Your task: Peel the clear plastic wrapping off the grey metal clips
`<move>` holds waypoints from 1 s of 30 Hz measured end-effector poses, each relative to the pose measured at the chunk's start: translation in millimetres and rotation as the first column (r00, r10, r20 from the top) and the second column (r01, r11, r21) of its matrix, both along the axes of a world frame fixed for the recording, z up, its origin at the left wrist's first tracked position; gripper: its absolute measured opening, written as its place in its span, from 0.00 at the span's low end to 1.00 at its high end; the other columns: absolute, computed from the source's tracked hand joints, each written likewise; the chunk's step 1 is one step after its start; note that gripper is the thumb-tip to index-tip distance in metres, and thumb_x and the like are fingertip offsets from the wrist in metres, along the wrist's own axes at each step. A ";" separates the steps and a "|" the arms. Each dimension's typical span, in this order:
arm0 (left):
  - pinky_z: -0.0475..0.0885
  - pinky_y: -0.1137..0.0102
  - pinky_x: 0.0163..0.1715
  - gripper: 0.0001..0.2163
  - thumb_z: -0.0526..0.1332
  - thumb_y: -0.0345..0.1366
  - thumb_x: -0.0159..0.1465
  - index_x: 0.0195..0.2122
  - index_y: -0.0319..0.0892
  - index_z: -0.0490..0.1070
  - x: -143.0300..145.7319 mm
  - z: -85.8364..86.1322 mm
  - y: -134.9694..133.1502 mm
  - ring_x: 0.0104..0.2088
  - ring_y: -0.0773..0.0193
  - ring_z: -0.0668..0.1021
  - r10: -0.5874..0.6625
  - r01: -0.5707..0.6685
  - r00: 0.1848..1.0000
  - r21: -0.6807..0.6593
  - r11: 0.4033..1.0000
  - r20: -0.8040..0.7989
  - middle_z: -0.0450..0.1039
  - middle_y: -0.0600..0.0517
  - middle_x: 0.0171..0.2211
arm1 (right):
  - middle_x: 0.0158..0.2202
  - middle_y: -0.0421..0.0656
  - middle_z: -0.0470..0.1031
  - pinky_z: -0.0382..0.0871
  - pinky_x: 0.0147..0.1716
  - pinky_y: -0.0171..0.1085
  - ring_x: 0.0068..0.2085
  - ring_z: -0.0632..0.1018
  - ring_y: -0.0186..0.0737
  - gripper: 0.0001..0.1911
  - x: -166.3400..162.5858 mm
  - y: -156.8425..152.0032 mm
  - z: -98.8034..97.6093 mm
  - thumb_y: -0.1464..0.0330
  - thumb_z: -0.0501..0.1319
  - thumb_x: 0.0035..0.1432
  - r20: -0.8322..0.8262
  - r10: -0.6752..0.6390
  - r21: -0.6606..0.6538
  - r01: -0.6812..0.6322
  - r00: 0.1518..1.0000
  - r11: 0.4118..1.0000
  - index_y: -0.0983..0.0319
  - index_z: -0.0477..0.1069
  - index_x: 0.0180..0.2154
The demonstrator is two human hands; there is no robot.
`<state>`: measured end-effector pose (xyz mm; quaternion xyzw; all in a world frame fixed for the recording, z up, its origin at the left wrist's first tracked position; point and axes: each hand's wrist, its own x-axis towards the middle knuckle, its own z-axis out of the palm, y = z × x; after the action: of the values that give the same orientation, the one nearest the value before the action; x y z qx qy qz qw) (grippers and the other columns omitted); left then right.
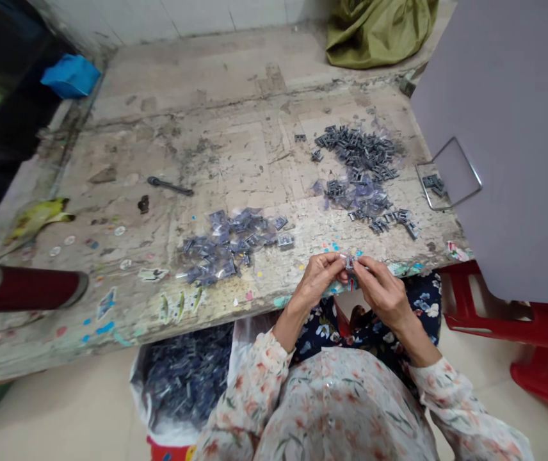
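Observation:
At the table's front edge, my left hand (321, 276) and my right hand (380, 286) meet, fingertips closed from both sides on a small clear plastic bag (349, 262). A grey plastic part shows inside the bag. Beyond my right hand lies a heap of loose grey plastic parts (358, 148), with clear bags (367, 192) among its near side. To the left of my left hand spreads a pile of bagged grey parts (226, 243).
Below the table's edge stands a white sack (139, 390) full of bagged parts. A dark red flask (38, 289) lies at the left. A grey panel (509, 147) with a metal wire loop (478, 176) and red stools (509, 323) border the right. An olive cloth (379, 32) rests at the back.

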<state>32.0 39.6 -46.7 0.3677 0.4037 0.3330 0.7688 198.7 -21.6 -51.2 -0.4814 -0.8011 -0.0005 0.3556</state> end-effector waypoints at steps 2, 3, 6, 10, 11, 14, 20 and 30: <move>0.69 0.74 0.29 0.16 0.69 0.46 0.53 0.30 0.36 0.76 0.8 -1.5 -0.3 0.22 0.70 0.73 0.016 -0.016 1.000 -0.008 1.000 0.012 0.71 0.54 0.21 | 0.49 0.53 0.77 0.78 0.48 0.44 0.51 0.78 0.46 0.23 -1.9 0.0 0.6 0.76 0.55 0.64 -0.008 0.010 -0.001 -0.010 1.000 1.000 0.59 0.65 0.60; 0.70 0.74 0.28 0.16 0.70 0.46 0.52 0.31 0.36 0.76 1.1 -2.1 -0.5 0.22 0.70 0.73 0.024 -0.024 1.000 -0.012 1.000 0.017 0.72 0.53 0.22 | 0.49 0.53 0.77 0.78 0.48 0.44 0.51 0.78 0.46 0.23 -2.7 -0.4 0.5 0.76 0.55 0.64 -0.011 0.014 -0.003 -0.014 1.000 1.000 0.59 0.65 0.60; 0.70 0.74 0.28 0.16 0.71 0.46 0.50 0.31 0.36 0.76 1.6 -2.8 -0.9 0.23 0.70 0.73 0.043 -0.043 0.999 -0.027 0.999 0.015 0.73 0.53 0.23 | 0.49 0.53 0.76 0.78 0.47 0.44 0.50 0.79 0.46 0.23 -4.3 -1.9 -1.2 0.76 0.55 0.64 -0.016 0.000 -0.014 0.000 1.000 1.000 0.59 0.65 0.59; 0.70 0.74 0.28 0.17 0.71 0.46 0.51 0.30 0.36 0.77 0.7 -0.8 -1.7 0.23 0.70 0.73 0.039 -0.039 0.999 -0.020 0.999 0.004 0.72 0.53 0.22 | 0.48 0.53 0.76 0.78 0.46 0.43 0.49 0.79 0.45 0.23 -7.9 -2.8 -3.5 0.76 0.55 0.64 0.005 -0.047 0.020 0.047 0.999 0.999 0.60 0.64 0.60; 0.70 0.74 0.29 0.17 0.71 0.47 0.51 0.30 0.36 0.77 0.4 0.1 -2.0 0.23 0.69 0.73 0.039 -0.038 0.999 -0.012 0.999 0.005 0.72 0.53 0.22 | 0.48 0.54 0.76 0.78 0.46 0.43 0.49 0.79 0.45 0.23 -9.5 -2.5 -3.4 0.77 0.55 0.64 0.012 -0.059 0.033 0.059 0.998 0.998 0.60 0.64 0.60; 0.70 0.74 0.29 0.16 0.70 0.47 0.53 0.32 0.36 0.78 -0.1 2.7 -3.4 0.23 0.69 0.74 0.051 -0.051 0.999 0.027 0.998 0.005 0.72 0.53 0.21 | 0.47 0.54 0.76 0.78 0.46 0.44 0.48 0.78 0.45 0.22 -15.6 -1.4 -2.1 0.76 0.55 0.64 0.019 -0.107 0.045 0.106 0.994 0.993 0.60 0.64 0.59; 0.69 0.74 0.29 0.17 0.70 0.47 0.53 0.32 0.36 0.79 0.2 3.3 -4.9 0.23 0.69 0.74 0.061 -0.061 0.998 0.058 0.996 -0.006 0.73 0.53 0.22 | 0.46 0.53 0.75 0.77 0.46 0.43 0.46 0.78 0.45 0.17 -21.8 0.2 0.4 0.73 0.57 0.65 -0.012 -0.144 0.018 0.144 0.990 0.989 0.61 0.67 0.55; 0.68 0.75 0.28 0.19 0.70 0.48 0.53 0.33 0.35 0.78 -3.4 4.4 -2.3 0.23 0.69 0.73 -0.016 0.019 0.999 0.077 0.997 -0.047 0.72 0.53 0.21 | 0.49 0.55 0.72 0.76 0.47 0.46 0.50 0.76 0.48 0.25 -11.4 5.3 11.4 0.70 0.58 0.65 -0.064 -0.077 -0.146 0.067 0.995 0.987 0.64 0.58 0.61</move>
<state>28.6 37.3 -42.3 0.4083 0.4049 0.3329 0.7473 187.3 -16.3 -39.8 -0.5342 -0.7682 0.0610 0.3477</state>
